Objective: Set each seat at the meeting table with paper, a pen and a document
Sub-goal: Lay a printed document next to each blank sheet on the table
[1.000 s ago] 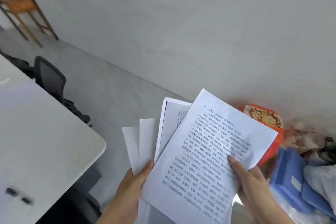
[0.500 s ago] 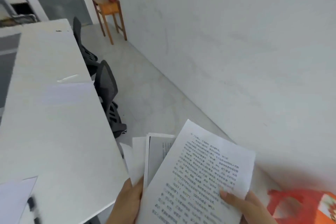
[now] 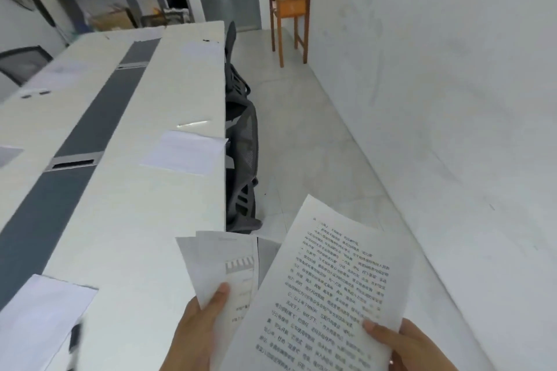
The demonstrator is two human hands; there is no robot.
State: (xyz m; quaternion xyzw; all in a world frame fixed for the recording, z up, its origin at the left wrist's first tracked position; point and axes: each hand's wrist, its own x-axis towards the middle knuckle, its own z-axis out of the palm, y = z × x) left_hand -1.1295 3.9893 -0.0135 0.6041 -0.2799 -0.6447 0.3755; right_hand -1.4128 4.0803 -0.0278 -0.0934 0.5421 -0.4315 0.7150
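In the head view we now face the table (image 3: 135,220) at left instead of the wall (image 3: 452,69), right hand (image 3: 404,346) pinching the document (image 3: 328,295) at lower right, left hand (image 3: 196,337) gripping more sheets (image 3: 223,265), so the seat with paper (image 3: 184,152) at centre left seems next.

Matt paper document (image 3: 325,289), wooden stool (image 3: 289,9)
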